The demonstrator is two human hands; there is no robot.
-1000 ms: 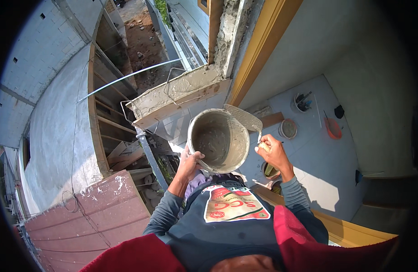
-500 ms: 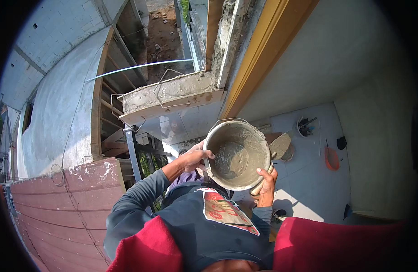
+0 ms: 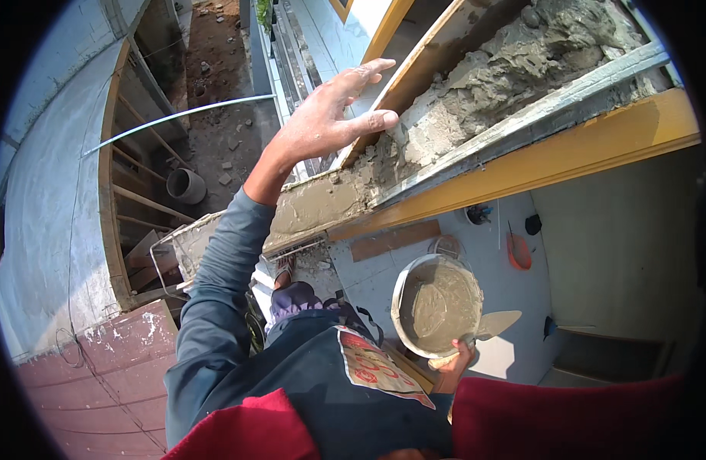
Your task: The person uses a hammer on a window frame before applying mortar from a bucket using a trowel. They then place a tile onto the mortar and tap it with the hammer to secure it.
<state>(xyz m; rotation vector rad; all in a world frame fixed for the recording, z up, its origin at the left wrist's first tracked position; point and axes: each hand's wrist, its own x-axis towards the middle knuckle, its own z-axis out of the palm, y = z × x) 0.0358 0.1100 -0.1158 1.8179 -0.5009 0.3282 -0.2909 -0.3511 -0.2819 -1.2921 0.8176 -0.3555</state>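
mortar bucket (image 3: 437, 268), lower right of the frame, hangs from the right hand (image 3: 462, 357) alone, fingers wrapped round both its rim and the trowel (image 3: 497, 324); that doubled, one-sided hold could let the bucket tip or the trowel slip. the left hand (image 3: 326, 119), upper centre, is spread and empty; whether it touches the wooden board (image 3: 426, 65) i can't tell, but leaning there might shift it.

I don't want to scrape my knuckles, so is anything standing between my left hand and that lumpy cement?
Yes, a wooden board edges the cement on the side where your left hand is. The hand overlaps the board in this view; I can't tell whether they touch.
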